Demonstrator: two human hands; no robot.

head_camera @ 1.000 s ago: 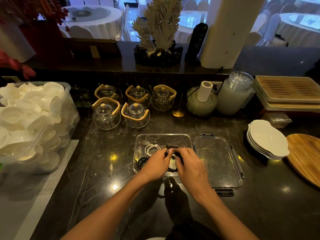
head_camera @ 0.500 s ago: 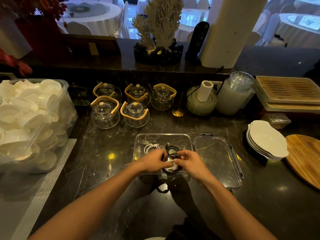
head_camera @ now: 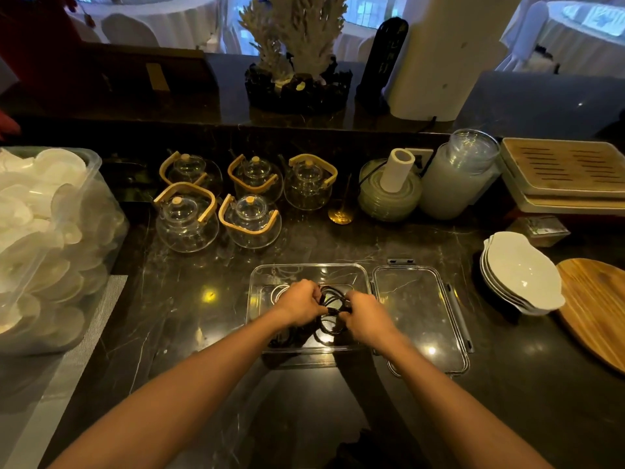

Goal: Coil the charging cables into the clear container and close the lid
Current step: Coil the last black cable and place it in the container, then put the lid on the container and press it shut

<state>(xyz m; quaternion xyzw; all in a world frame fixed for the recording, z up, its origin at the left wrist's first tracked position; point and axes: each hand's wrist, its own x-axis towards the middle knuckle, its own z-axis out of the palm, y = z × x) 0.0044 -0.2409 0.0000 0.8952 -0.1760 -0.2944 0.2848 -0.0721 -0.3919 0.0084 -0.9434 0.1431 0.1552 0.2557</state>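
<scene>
Fingers of the left hand curling around loops of a black charging cable, pinching them from the left. Fingers of the right hand curling around the same black cable from the right, pinching near what looks like a plug end between the two hands. Both hands hovering over the middle of the clear container, knuckles up, bare forearms reaching in from the bottom of the view. Black loops hanging below the hands, drooping into the container. Lying coiled inside the container, at its left side and partly hidden behind the left hand, a white cable. Sitting open on the dark marbled desk, the container; lying flat just beside its right edge, the clear lid, latches showing along its far and right sides. Standing farther back on the desk, five glass teapots with wooden handles, grouped in two rows. Resting at far left, a large clear bin of white dishes. Stacking at right, white bowls, with a round wooden board just beside them and slatted wooden trays behind. Standing between teapots and trays, a green stack with a white roll on top and a frosted plastic jar.
</scene>
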